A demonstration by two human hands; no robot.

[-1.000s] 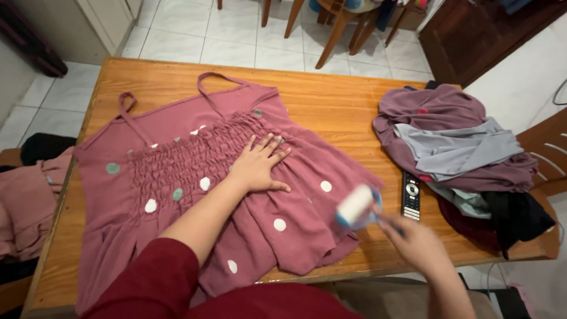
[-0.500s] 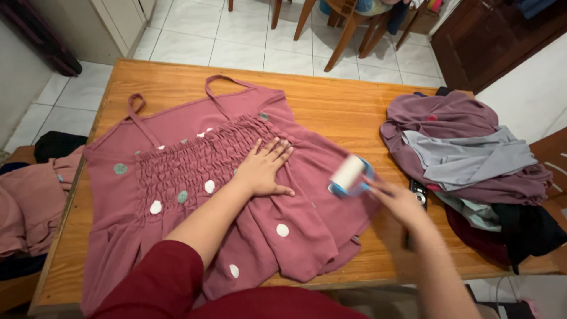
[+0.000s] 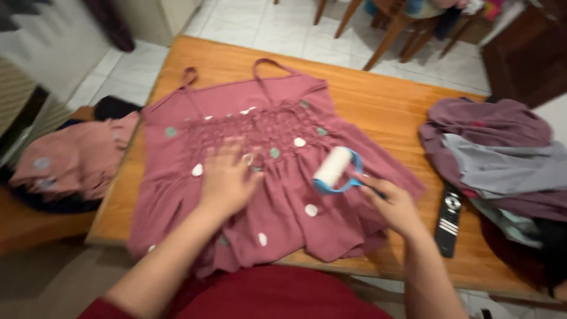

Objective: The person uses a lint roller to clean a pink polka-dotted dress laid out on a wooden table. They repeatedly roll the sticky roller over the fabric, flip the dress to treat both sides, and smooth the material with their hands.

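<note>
A mauve strappy dress [image 3: 283, 195] with white and green dots lies spread flat on the wooden table [image 3: 384, 106]. My left hand [image 3: 227, 180] presses flat on the dress just below its gathered chest panel, fingers apart; it is blurred. My right hand [image 3: 393, 207] grips the handle of a lint roller [image 3: 335, 170] with a white roll and a blue frame. The roll rests on the dress right of its middle, about a hand's width from my left hand.
A pile of purple, grey and dark clothes [image 3: 502, 159] lies at the table's right end, with a black remote control [image 3: 447, 220] beside it. More pink dotted cloth [image 3: 71, 159] sits on a seat at the left. Wooden chairs [image 3: 401, 23] stand beyond the table on the tiled floor.
My right hand has carried the lint roller left from the table's front edge onto the dress. My left hand slid lower on the dress. The camera swung right and tilted.
</note>
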